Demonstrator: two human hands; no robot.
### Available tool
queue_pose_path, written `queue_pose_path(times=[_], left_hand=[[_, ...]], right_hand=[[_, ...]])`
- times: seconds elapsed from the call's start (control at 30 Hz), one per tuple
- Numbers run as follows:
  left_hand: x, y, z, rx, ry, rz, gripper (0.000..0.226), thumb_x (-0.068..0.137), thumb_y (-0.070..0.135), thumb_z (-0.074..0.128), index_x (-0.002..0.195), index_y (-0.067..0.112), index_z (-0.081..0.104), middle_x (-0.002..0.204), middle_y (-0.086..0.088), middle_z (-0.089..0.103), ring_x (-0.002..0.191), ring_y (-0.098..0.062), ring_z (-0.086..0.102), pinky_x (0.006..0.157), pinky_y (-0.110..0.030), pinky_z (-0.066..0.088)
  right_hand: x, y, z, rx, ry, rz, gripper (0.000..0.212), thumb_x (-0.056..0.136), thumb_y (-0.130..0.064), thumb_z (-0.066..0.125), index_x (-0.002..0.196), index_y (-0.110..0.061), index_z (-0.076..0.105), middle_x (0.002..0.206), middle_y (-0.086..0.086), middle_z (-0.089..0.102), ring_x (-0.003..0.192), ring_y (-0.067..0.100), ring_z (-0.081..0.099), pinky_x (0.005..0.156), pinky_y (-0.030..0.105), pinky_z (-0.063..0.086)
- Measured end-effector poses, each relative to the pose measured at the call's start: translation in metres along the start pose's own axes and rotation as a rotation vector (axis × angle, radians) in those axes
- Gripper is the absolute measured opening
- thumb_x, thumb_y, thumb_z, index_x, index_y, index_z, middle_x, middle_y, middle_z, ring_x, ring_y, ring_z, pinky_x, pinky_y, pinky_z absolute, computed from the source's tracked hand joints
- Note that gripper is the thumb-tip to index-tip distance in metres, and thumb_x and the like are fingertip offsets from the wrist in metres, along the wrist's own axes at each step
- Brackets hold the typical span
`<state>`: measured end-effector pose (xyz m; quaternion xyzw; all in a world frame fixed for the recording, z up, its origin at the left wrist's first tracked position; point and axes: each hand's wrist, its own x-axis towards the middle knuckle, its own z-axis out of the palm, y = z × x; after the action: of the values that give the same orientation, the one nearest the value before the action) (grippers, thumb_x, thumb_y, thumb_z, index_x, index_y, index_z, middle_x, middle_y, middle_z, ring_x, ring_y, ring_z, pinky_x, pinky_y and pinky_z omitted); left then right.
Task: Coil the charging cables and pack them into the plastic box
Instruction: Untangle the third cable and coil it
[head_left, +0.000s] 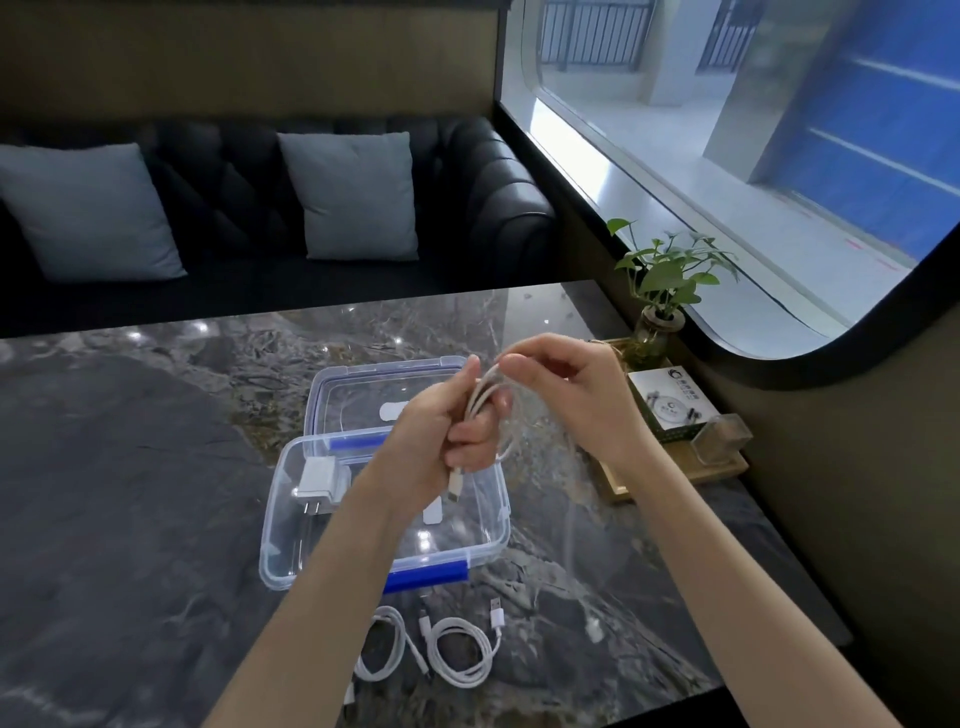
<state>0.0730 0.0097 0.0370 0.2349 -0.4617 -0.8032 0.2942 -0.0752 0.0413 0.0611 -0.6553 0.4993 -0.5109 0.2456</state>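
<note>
My left hand (457, 431) grips a partly coiled white charging cable (485, 400) above the clear plastic box (291, 551). Its plug end hangs down below my fist. My right hand (561, 384) pinches the same cable at the top of the loops, and the loose tail trails down blurred to the table on the right. Inside the box lies a white wall charger (319, 483). The box's lid (332, 389) lies open behind it. Two more white cables (462, 654) lie loosely coiled on the table in front of the box, one partly hidden by my left forearm.
The dark marble table (130, 467) ends near me and on the right. A wooden tray (675, 473) at the right holds a potted plant (660, 291), a small printed box and a clear holder. A black sofa with grey cushions stands behind.
</note>
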Motion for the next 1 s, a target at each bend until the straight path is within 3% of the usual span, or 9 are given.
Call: queue_pose_path(times=[0.2,0.27,0.33,0.4,0.47,0.57,0.67,0.83,1.0], left_hand=[[-0.003,0.008,-0.004,-0.379,-0.090,0.045,0.040,0.088,0.029,0.031,0.068,0.011,0.061,0.034,0.009,0.044,0.028,0.002,0.039,0.035,-0.012,0.031],[0.001,0.008,-0.010,-0.592,-0.244,0.025,0.039,0.092,0.023,0.032,0.079,0.003,0.063,0.046,0.001,0.059,0.041,-0.007,0.056,0.048,-0.020,0.050],[0.006,0.008,-0.019,-0.771,-0.317,0.041,0.038,0.097,0.017,0.029,0.094,-0.009,0.056,0.065,-0.017,0.066,0.060,-0.025,0.065,0.065,-0.034,0.055],[0.009,0.015,-0.028,-0.811,-0.218,0.081,0.033,0.096,0.012,0.033,0.096,-0.014,0.055,0.069,-0.022,0.067,0.063,-0.031,0.065,0.065,-0.037,0.052],[0.011,0.020,-0.030,-0.894,-0.139,0.119,0.020,0.085,0.001,0.048,0.089,-0.015,0.059,0.062,-0.018,0.067,0.056,-0.025,0.066,0.056,-0.034,0.054],[0.017,0.017,-0.040,-0.913,0.220,0.209,0.014,0.074,0.001,0.057,0.084,-0.008,0.062,0.054,-0.002,0.066,0.046,-0.009,0.064,0.043,-0.021,0.052],[0.027,0.001,-0.050,-0.826,0.370,0.233,0.027,0.095,0.017,0.037,0.087,0.001,0.057,0.054,0.004,0.068,0.048,-0.005,0.064,0.047,-0.016,0.052],[0.028,-0.023,-0.045,-0.318,0.530,0.273,0.028,0.098,0.014,0.035,0.084,0.003,0.056,0.055,0.001,0.071,0.055,-0.006,0.068,0.055,-0.016,0.055],[0.024,-0.037,-0.027,0.219,0.660,0.355,0.025,0.097,0.018,0.038,0.082,0.012,0.056,0.061,0.002,0.070,0.060,-0.008,0.068,0.060,-0.017,0.055]], right_hand=[[-0.014,0.024,0.018,0.380,-0.076,0.275,0.021,0.090,-0.022,0.049,0.096,-0.010,0.065,0.050,-0.008,0.052,0.039,0.004,0.039,0.035,0.015,0.032],[-0.022,0.032,0.023,0.398,-0.135,0.336,0.026,0.088,-0.028,0.048,0.096,-0.010,0.064,0.053,-0.004,0.051,0.037,0.007,0.039,0.033,0.016,0.032],[-0.030,0.036,0.027,0.400,-0.193,0.376,0.024,0.086,-0.030,0.048,0.094,-0.013,0.064,0.053,0.000,0.049,0.036,0.006,0.039,0.032,0.016,0.032],[-0.038,0.038,0.031,0.367,-0.265,0.410,0.020,0.090,-0.023,0.048,0.096,-0.013,0.065,0.050,-0.004,0.049,0.036,0.005,0.039,0.035,0.015,0.033],[-0.045,0.038,0.033,0.313,-0.335,0.445,0.020,0.093,-0.018,0.046,0.100,-0.013,0.064,0.048,-0.006,0.047,0.037,0.005,0.038,0.037,0.015,0.033],[-0.049,0.033,0.034,0.220,-0.397,0.466,0.024,0.095,-0.017,0.044,0.108,-0.011,0.064,0.047,-0.005,0.043,0.036,0.005,0.035,0.038,0.014,0.031],[-0.046,0.023,0.033,0.057,-0.451,0.435,0.026,0.096,-0.018,0.044,0.107,-0.003,0.062,0.051,0.001,0.047,0.041,0.007,0.039,0.042,0.015,0.033],[-0.036,0.007,0.033,-0.233,-0.540,0.313,0.028,0.095,-0.021,0.045,0.098,0.000,0.062,0.073,0.018,0.063,0.058,0.018,0.048,0.056,0.032,0.041],[-0.029,0.001,0.034,-0.426,-0.576,0.193,0.029,0.095,-0.021,0.046,0.082,0.000,0.062,0.068,0.014,0.063,0.049,0.012,0.043,0.050,0.020,0.034]])
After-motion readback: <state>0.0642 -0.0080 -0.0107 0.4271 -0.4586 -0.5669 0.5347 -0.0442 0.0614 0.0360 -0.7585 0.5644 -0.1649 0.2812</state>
